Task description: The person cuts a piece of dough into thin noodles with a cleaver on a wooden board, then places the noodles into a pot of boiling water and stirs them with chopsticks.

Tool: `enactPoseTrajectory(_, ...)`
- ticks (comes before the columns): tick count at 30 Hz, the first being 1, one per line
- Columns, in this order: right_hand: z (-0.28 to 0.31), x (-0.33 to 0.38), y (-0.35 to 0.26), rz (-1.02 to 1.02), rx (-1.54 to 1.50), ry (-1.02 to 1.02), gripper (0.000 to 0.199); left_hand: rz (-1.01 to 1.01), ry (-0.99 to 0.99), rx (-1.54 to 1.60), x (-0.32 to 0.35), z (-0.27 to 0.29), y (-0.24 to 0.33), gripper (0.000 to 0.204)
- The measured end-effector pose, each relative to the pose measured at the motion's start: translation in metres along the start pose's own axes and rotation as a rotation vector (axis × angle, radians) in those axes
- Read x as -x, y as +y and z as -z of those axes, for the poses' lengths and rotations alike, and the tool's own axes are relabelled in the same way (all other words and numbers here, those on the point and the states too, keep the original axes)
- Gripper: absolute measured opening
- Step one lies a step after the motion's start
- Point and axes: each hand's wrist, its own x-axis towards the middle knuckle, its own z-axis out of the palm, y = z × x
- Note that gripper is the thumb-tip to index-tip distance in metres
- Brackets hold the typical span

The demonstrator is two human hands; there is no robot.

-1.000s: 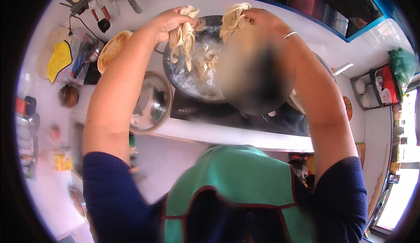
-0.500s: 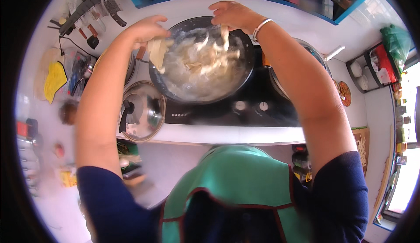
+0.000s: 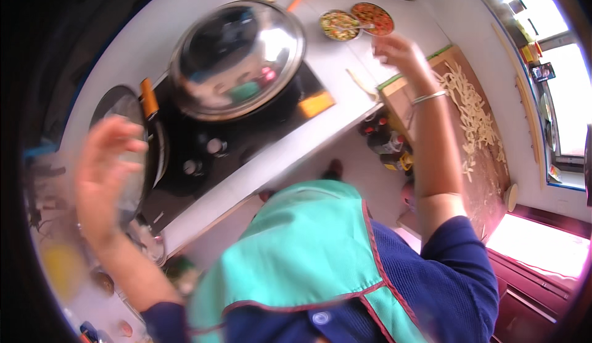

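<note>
My left hand (image 3: 112,173) is raised over the near side of the dark wok (image 3: 113,99) at the far left, blurred, its fingers apart and holding nothing. It covers much of what is in the wok. On the right, my right hand (image 3: 399,54), with a bracelet at the wrist, hangs in the air with loosely spread fingers and nothing visible in them. Just below it lies the wooden board (image 3: 484,192), which bears a long heap of pale dough strips (image 3: 465,105). A single dough strip (image 3: 362,85) lies on the counter left of the board.
A large pan under a shiny lid (image 3: 228,59) stands on the black stove (image 3: 185,139). Behind my right hand are two bowls of chopped food (image 3: 339,26). A yellow-orange block (image 3: 316,104) sits at the stove's corner. Bottles (image 3: 385,138) stand below the counter.
The view has turned to the right, away from the wok. Both hands held dough strips over the wok; they are now without them. My right hand has moved right toward the board.
</note>
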Motion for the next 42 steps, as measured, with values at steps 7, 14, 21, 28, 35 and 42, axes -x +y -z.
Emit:
enactPoseTrajectory(7, -0.073, -0.006, 0.218, -0.167, 0.806, 0.087, 0.021, 0.474, -0.661, 0.551, -0.070, -0.334, -0.076, 0.034)
enactPoseTrajectory(14, -0.023, 0.022, 0.184, -0.303, 0.085, 0.090, 0.026, 0.956, -0.412, 0.981, -0.116, -0.473, -0.095, 0.035)
enactPoseTrajectory(21, 0.119, 0.143, 0.148, -0.243, -0.150, 0.557, 0.022, 0.517, -0.884, 1.143, -0.118, -0.595, 0.034, 0.036)
enactPoseTrajectory(28, 0.201, 0.344, 0.311, -0.963, 0.356, 1.063, 0.075, 0.284, -0.524, 0.150, -0.131, -0.717, 0.042, 0.066)
enactPoseTrajectory(35, 0.296, 0.243, 0.354, -0.871, 0.066, 0.819, 0.056, -0.012, -0.479, -0.200, -0.205, -0.845, 0.059, 0.060)
enactPoseTrajectory(42, 0.493, 0.334, 0.453, -0.693, 0.354, 1.413, 0.036, -0.153, -0.277, -0.171, -0.239, -0.855, 0.044, 0.043)
